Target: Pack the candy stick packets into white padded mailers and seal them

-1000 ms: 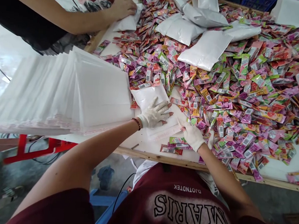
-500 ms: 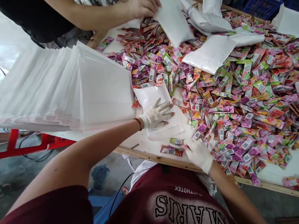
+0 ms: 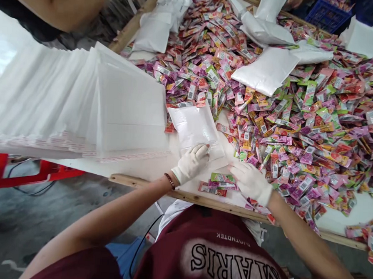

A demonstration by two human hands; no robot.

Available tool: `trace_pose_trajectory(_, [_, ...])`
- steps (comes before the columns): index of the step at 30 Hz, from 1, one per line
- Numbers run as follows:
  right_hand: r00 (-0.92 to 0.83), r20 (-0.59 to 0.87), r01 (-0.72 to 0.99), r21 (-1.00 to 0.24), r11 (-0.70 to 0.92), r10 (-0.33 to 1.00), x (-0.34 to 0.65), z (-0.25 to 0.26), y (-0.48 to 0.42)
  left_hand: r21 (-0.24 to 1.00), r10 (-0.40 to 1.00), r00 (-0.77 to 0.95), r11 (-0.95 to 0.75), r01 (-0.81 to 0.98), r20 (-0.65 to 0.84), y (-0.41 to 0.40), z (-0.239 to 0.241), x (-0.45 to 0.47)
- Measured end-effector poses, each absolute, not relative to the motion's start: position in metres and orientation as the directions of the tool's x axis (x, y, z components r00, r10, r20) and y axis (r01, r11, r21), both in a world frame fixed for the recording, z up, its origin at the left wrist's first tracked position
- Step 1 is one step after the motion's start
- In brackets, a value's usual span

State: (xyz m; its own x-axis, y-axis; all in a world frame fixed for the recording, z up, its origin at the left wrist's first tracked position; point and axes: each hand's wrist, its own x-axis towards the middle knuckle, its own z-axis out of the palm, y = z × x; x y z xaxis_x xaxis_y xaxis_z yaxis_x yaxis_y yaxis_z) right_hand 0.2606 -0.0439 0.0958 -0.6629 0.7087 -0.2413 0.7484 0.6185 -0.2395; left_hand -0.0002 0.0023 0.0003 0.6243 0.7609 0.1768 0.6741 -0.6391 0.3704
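Plump white glossy plastic pouch (image 3: 197, 124) lies flat on the white-topped, wood-edged desk (image 3: 338, 218), directly in front of the wearer, its lower edge toward the body. Left hand (image 3: 191, 164), in a white glove with bare fingertips, rests on that lower edge; fingers bent and pressed near one another. Whether they pinch the film or only bear down on it is not discernible; either way, the contact probably keeps the thin edge from lifting or sliding. Right hand (image 3: 250, 180), similarly gloved, has its fingers stretched out close together, tips near the pouch's lower right corner; touch or grip there is not resolvable. Between the hands, close to the wooden edge, a small overlapping group of green, purple and red printed sachets (image 3: 220, 185) lies beside the right hand, apart from the large mixed heap of colourful foil sachets (image 3: 312, 129), presumably so they stay distinct and within easy reach. Fanned stack of flat white pouches (image 3: 132, 103) stands at left, edges staggered, which likely makes single ones easier to separate. Bulging white pouches (image 3: 267, 71) rest on top of the heap, farther back, leaving the patch near the hands to the one pouch.
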Motion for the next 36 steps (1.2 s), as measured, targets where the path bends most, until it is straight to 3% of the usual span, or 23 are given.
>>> trace_pose_trajectory(4, [-0.775,-0.185,0.632,-0.261,0.73,0.605,0.221,0.05,0.005,0.396,0.827,0.56,-0.499,0.771,-0.047,-0.032,0.025,-0.012])
trace_pose_trajectory(6, [-0.801,-0.17,0.595,-0.336,0.73,0.575,0.225,0.039,0.016,0.396,0.851,0.512,-0.432,0.811,-0.119,-0.045,0.032,-0.022])
trace_pose_trajectory(9, [-0.787,-0.15,0.582,-0.502,0.64,0.598,0.239,0.036,0.028,0.437,0.883,0.454,-0.364,0.823,-0.118,-0.053,0.033,-0.038])
trace_pose_trajectory(11, [-0.747,-0.161,0.611,-0.548,0.571,0.645,0.244,0.038,0.035,0.517,0.913,0.397,-0.297,0.803,-0.093,-0.049,0.03,-0.047])
trace_pose_trajectory(16, [-0.615,-0.218,0.725,-0.535,0.435,0.758,0.225,0.042,0.057,0.663,0.975,0.2,-0.084,0.744,-0.101,-0.024,0.025,-0.061])
trace_pose_trajectory(20, [-0.326,-0.318,0.891,-0.417,0.178,0.89,0.199,0.04,0.075,0.726,0.994,0.011,0.074,0.684,-0.112,-0.007,0.022,-0.058])
trace_pose_trajectory(22, [-0.218,-0.342,0.931,-0.354,0.09,0.914,0.19,0.039,0.081,0.785,0.979,-0.168,0.195,0.588,-0.117,-0.003,0.024,-0.055])
trace_pose_trajectory(24, [-0.192,-0.373,0.941,-0.333,0.062,0.908,0.185,0.038,0.081,0.872,0.933,-0.287,0.319,0.37,-0.218,-0.004,0.033,-0.052])
trace_pose_trajectory(25, [-0.204,-0.394,0.937,-0.344,0.062,0.896,0.185,0.039,0.08,0.897,0.91,-0.259,0.382,0.223,-0.323,-0.006,0.039,-0.051])
trace_pose_trajectory(27, [-0.265,-0.431,0.906,-0.418,0.069,0.863,0.187,0.04,0.072,0.85,0.849,-0.045,0.525,-0.049,-0.527,-0.011,0.056,-0.052])
trace_pose_trajectory(29, [-0.353,-0.414,0.833,-0.548,0.08,0.839,0.194,0.043,0.06,0.757,0.78,0.144,0.625,-0.188,-0.608,-0.013,0.076,-0.054])
trace_pose_trajectory(32, [-0.385,-0.199,0.73,-0.663,0.166,0.901,0.214,0.049,0.046,0.762,0.806,0.117,0.587,-0.274,-0.58,-0.002,0.111,-0.058])
trace_pose_trajectory(34, [-0.292,-0.013,0.764,-0.605,0.226,0.956,0.235,0.054,0.043,0.831,0.886,0.049,0.45,-0.328,-0.46,0.022,0.136,-0.059])
trace_pose_trajectory(36, [-0.181,0.113,0.852,-0.479,0.213,0.977,0.261,0.061,0.043,0.89,0.977,0.003,0.194,-0.411,-0.212,0.054,0.161,-0.057])
